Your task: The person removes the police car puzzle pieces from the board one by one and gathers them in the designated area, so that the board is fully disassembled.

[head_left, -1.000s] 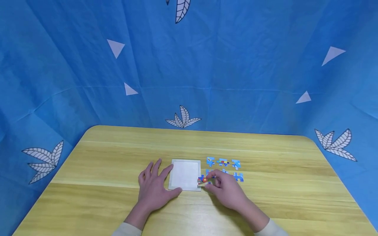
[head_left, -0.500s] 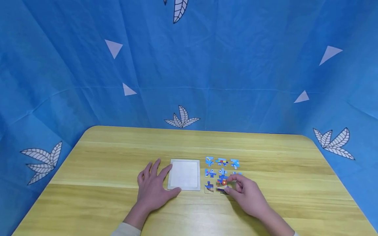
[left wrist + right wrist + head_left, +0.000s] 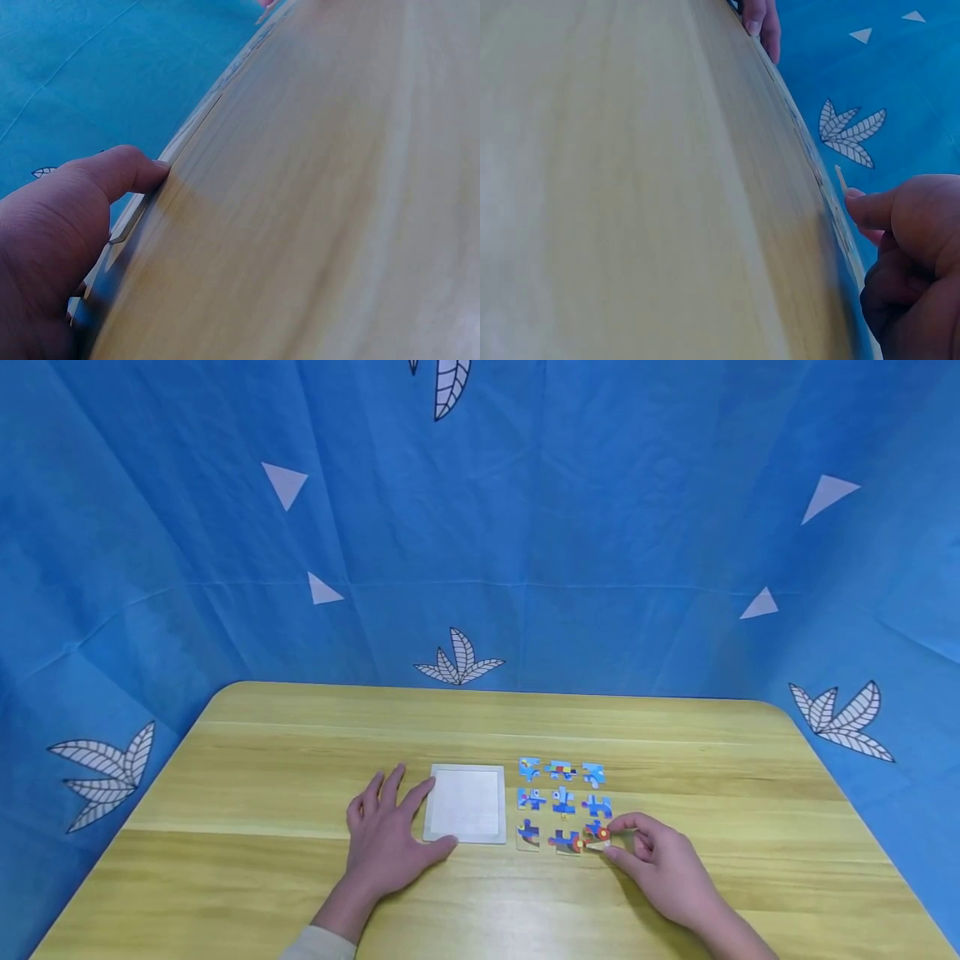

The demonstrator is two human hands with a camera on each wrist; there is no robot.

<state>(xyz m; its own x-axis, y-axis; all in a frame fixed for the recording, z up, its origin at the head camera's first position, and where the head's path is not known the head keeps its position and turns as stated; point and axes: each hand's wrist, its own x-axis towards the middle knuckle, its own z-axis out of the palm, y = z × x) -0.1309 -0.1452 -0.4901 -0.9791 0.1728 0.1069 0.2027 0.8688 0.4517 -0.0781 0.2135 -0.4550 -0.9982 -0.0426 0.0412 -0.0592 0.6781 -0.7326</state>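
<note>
In the head view a pale square puzzle tray (image 3: 467, 803) lies on the table with a bare inside. My left hand (image 3: 390, 839) rests at its left side, fingers spread, index finger touching the left edge and thumb at the lower left corner. The thumb also shows against the tray's edge (image 3: 196, 124) in the left wrist view. Between thumb and index finger my right hand (image 3: 660, 864) pinches a jigsaw puzzle piece (image 3: 596, 833) with a red and yellow round mark. The right wrist view shows that piece (image 3: 841, 178) edge-on, raised off the table.
Several blue jigsaw pieces (image 3: 562, 800) lie in loose rows right of the tray. A piece with a red round mark (image 3: 566, 842) lies just left of the held one. A blue printed cloth (image 3: 480, 527) hangs behind the wooden table (image 3: 300, 735).
My right hand has moved right, away from the tray, with the pinched piece, to the right end of the nearest row. Pieces it covered now show. The left hand stays at the tray.
</note>
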